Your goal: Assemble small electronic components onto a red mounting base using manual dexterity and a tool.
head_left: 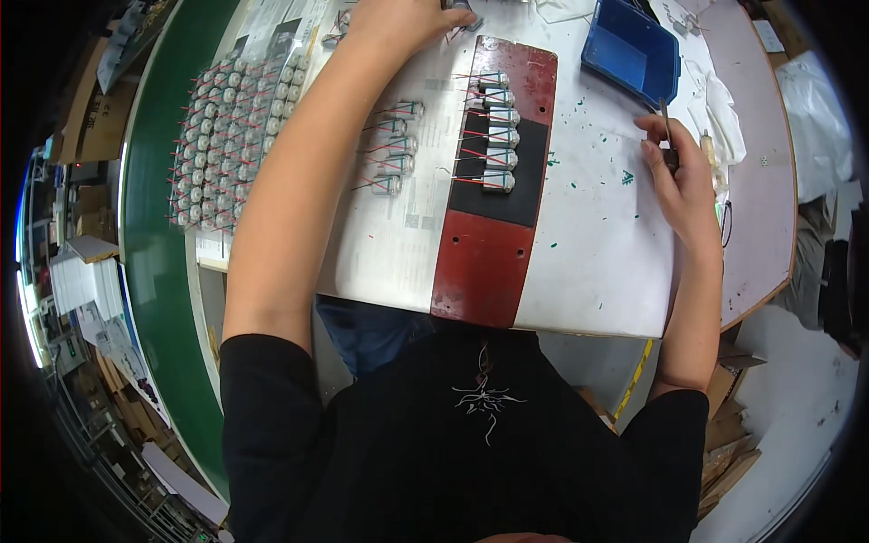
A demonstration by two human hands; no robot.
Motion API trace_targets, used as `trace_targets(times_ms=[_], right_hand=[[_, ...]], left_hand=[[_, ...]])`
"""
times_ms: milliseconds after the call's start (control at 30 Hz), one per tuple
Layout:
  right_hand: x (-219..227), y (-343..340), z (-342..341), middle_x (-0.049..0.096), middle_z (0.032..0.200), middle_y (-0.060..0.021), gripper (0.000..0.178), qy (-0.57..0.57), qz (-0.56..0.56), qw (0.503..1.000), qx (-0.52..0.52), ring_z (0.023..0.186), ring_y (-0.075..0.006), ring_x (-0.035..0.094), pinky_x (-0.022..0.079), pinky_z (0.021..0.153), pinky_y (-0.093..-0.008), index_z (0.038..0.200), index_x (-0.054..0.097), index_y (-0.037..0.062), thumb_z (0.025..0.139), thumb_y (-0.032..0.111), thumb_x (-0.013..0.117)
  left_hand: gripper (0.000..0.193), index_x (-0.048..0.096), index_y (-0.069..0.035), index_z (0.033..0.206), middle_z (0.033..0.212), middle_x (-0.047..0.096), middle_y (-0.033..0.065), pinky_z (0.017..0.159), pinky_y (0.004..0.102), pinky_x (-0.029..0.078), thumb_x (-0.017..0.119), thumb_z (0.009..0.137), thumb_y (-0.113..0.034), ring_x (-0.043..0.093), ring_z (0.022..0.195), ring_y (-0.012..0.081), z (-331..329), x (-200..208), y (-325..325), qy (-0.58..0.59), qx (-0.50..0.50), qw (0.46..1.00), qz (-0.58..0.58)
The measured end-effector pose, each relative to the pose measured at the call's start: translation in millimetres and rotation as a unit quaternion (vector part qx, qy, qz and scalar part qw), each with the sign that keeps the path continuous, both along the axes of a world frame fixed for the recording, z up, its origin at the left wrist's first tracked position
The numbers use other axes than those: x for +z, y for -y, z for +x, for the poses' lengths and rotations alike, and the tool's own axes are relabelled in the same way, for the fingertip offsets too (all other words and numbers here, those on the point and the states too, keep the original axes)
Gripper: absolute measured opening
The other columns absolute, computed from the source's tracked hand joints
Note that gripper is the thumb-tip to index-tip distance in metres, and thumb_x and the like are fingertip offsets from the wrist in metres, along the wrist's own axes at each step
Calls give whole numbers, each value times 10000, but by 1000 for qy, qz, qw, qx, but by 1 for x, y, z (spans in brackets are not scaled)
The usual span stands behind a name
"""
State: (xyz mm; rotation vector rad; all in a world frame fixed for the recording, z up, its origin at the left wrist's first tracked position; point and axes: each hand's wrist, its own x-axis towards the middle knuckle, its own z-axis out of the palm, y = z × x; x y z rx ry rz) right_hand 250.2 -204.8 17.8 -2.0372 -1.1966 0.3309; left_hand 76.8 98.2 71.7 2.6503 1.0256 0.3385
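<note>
Currently, with clock directions read from the middle of the red-and-black board [482,271], the left hand [403,23] reaches to about 11 o'clock, at the far edge of the view. Its fingers [460,17] are at a small grey part [476,24], which sits just beside the fingertips at their 4 o'clock; the hand is partly cut off, so I cannot tell whether they pinch anything.

The right hand [688,185] is at 3 o'clock, over the desk [588,262]. Its thumb and fingers are closed around a thin tool [665,118], which lies between them and sticks out past the fingertips towards 12 o'clock.

A column of small motors [501,137] with red and teal wires lies on the board, well apart from the right fingers at their 9 o'clock and nearer the left fingertips, at their 5 o'clock. A shorter column of loose motors [398,164] lies on the desk at the board's 9 o'clock, with a large block of packed motors [231,136] farther out that way. At 1 o'clock is a blue tray [677,68], and beyond the right hand lies a white cloth [724,118].
</note>
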Motion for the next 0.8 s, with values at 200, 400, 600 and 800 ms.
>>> trace_targets(times_ms=[200, 400, 600, 800], right_hand=[[11, 6, -2, 670, 968, -3, 103, -90, 6, 993, 79, 673, -41, 499, 395, 585, -196, 1075, 710, 14, 983, 22, 662], [18, 5, -2, 725, 928, -45, 121, -243, -18, 969, 37, 537, -20, 467, 341, 456, -195, 1070, 724, -7, 954, 7, 691], [16, 18, 2, 742, 886, -115, 108, -322, 66, 944, -8, 480, -27, 457, 343, 432, -190, 1042, 699, -42, 941, -6, 701], [31, -8, -24, 741, 874, -133, 122, -373, 112, 920, 41, 471, -31, 455, 336, 426, -186, 1038, 677, -43, 930, -1, 714]], left_hand=[[339, 750, 22, 941, 940, 744, 257, 787, 463, 594, 820, 795, -275, 737, 896, 399, 3, -18, -19, -24, -31, 999, -3], [318, 739, 26, 944, 921, 739, 257, 789, 469, 589, 789, 823, -264, 734, 889, 397, -11, 2, -9, -5, -15, 1000, -22], [245, 667, -69, 1165, 796, 688, 117, 708, 396, 554, 688, 936, -154, 666, 703, 309, -89, -4, 81, 226, -219, 925, -214], [275, 664, -52, 1120, 878, 688, 91, 770, 387, 532, 709, 850, -86, 639, 830, 288, -135, -34, 161, 221, -256, 921, -192]])
